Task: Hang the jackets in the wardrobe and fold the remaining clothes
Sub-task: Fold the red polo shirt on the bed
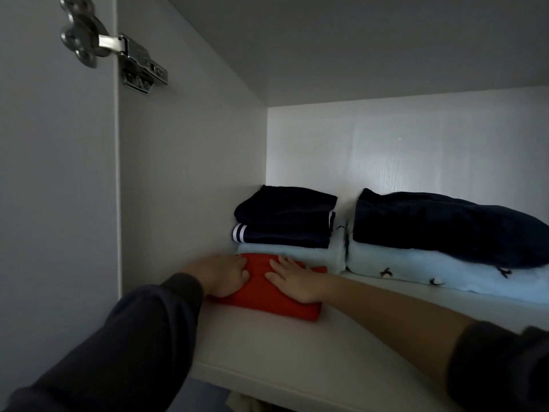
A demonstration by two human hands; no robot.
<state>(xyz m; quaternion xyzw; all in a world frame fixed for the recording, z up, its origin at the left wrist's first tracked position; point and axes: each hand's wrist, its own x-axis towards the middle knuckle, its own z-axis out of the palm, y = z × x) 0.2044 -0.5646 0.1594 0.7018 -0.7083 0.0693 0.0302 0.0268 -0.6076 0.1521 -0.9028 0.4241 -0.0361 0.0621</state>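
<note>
Presses down on one folded red cloth [261,295], low in the middle on the white shelf [297,352], with two flat open hands, left hand [225,276] on its left end, right hand [294,282] on top, and two clothes piles behind, left pile [285,227] and right pile [430,233].

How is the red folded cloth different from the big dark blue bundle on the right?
The red folded cloth is flat and thin; the dark blue bundle is puffy and bigger. The red cloth lies straight on the white shelf, but the dark blue bundle rests on light blue bird-print fabric. The left hand and right hand rest on the red cloth; no hand touches the dark blue bundle. Both are folded clothes on one shelf.
</note>
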